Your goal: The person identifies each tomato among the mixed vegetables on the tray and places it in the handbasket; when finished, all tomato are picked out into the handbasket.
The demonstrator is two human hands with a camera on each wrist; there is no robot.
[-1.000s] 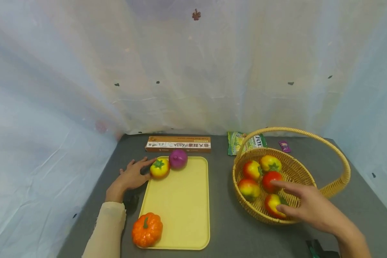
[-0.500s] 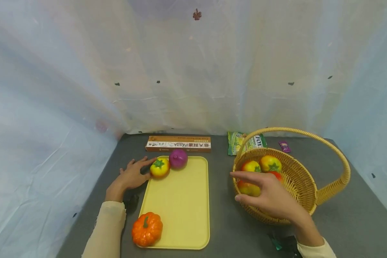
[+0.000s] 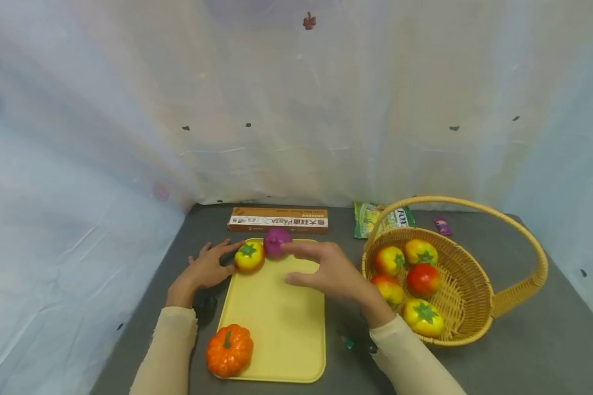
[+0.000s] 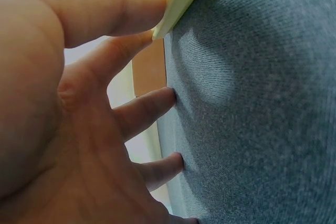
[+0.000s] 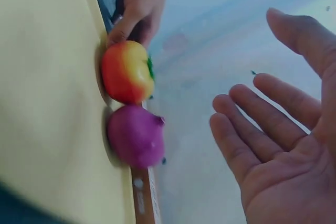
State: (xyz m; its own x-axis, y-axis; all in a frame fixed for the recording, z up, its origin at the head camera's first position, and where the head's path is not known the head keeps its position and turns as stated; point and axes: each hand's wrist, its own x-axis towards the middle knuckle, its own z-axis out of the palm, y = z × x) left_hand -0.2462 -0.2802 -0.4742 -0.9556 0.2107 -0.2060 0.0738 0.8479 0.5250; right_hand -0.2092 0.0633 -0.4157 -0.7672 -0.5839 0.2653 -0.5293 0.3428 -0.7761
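Observation:
My left hand [image 3: 208,267] rests at the far left corner of a yellow tray [image 3: 281,318]. Its thumb and index finger touch the tray's edge, and the other spread fingers rest on the grey cloth in the left wrist view. Beside them on the tray sits a yellow-red fruit [image 3: 249,257] with a green leafy top. A purple onion [image 5: 137,136] touches that fruit. My right hand [image 3: 331,271] hovers over the tray near the onion, holding nothing, its fingers extended and apart from the thumb. An orange pumpkin [image 3: 229,351] sits on the near left corner.
A wicker basket [image 3: 466,296] with a tall handle stands to the right, with several red and yellow fruits inside. Behind lie a pasta box [image 3: 278,220], a green packet [image 3: 365,219] and a small purple packet [image 3: 442,225]. Pale curtains [image 3: 296,109] surround the table.
My right hand has travelled left from above the basket to above the tray, near the onion. My left hand keeps its place at the tray corner. The head view has shifted slightly.

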